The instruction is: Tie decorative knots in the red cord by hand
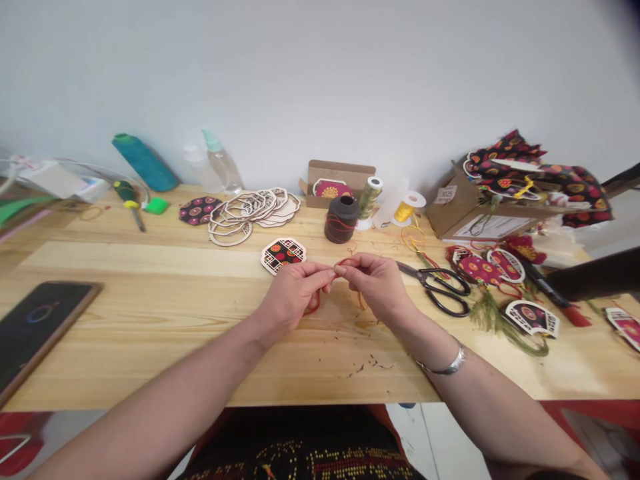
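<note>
My left hand (303, 290) and my right hand (370, 280) meet over the middle of the table, thumbs and fingertips pinched together. Between them runs a thin red cord (313, 308), with a loop hanging under the left palm and a loose strand below the right fingers. How the cord lies inside the pinch is hidden. Just behind the left hand rests an octagonal ornament (283, 255) with a pale wooden frame and dark flowered cloth, partly covered by that hand. Black-handled scissors (440, 283) lie to the right of my right hand.
Behind my hands stand a dark thread cone (342, 220), a green thread spool (371, 197) and a yellow one (407, 208). Several wooden frames (250, 210) are piled at back left. A phone (43, 327) lies left. On the right are a cardboard box (480, 213) and a tasselled ornament (531, 317).
</note>
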A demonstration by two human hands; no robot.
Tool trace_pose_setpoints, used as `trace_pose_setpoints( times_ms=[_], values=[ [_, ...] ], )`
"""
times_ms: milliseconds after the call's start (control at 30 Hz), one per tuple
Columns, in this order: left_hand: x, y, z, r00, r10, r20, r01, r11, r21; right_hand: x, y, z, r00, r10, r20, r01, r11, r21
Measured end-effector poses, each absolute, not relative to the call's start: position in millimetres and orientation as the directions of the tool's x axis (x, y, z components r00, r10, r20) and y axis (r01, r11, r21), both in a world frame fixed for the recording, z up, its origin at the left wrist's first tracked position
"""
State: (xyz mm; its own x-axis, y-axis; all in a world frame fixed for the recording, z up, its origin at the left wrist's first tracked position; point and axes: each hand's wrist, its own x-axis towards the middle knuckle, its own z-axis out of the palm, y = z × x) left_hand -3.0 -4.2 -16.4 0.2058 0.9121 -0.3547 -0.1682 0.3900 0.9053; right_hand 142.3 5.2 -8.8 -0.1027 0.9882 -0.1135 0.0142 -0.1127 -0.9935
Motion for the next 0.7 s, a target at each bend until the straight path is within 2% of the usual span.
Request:
trace_pose_setpoints(
  times_ms=[533,700],
  values=[
    [-1.7,-4.2,-12.6,0.228,0.920,-0.320,-0.156,0.359,0.920,149.0,8.7,-5.2,-0.141,0.990,0.000,0.335,0.048,-0.941],
    [-1.4,-5.7,-11.6,0.224,0.919,-0.325,-0.173,0.366,0.914,150.5,10.5,-8.5,-0.120,0.991,0.058,0.384,0.100,-0.918]
  ],
)
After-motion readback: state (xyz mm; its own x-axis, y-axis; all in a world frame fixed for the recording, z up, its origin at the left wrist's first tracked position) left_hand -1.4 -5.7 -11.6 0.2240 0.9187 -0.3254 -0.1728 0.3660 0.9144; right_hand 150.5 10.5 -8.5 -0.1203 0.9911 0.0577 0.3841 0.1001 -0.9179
